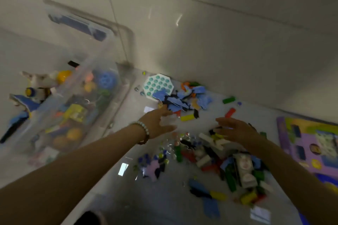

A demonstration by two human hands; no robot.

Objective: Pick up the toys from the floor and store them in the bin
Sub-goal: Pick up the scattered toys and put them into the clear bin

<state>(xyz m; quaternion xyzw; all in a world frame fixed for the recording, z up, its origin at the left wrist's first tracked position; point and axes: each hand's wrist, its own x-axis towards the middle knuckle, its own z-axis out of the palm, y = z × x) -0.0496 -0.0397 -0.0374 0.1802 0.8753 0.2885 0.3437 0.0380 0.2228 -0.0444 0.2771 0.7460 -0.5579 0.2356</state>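
A clear plastic bin (118, 100) stands on the floor at the left, holding several colourful toys. To its right lie scattered toys: a white and teal pop-it (157, 84), a heap of blue puzzle pieces (184, 98), and a mixed pile of blocks and glass marbles (210, 153). My left hand (157, 122), with a bead bracelet on its wrist, hovers with fingers stretched toward the puzzle pieces and holds nothing. My right hand (236, 129) hovers with fingers spread over the block pile, also holding nothing. The view is blurred.
A white wall runs along the far edge of the floor behind the toys. A purple puzzle board (309, 144) lies at the right. A white, blue and yellow toy (36, 87) sits left of the bin. A green block (228, 100) and red block (230, 112) lie loose.
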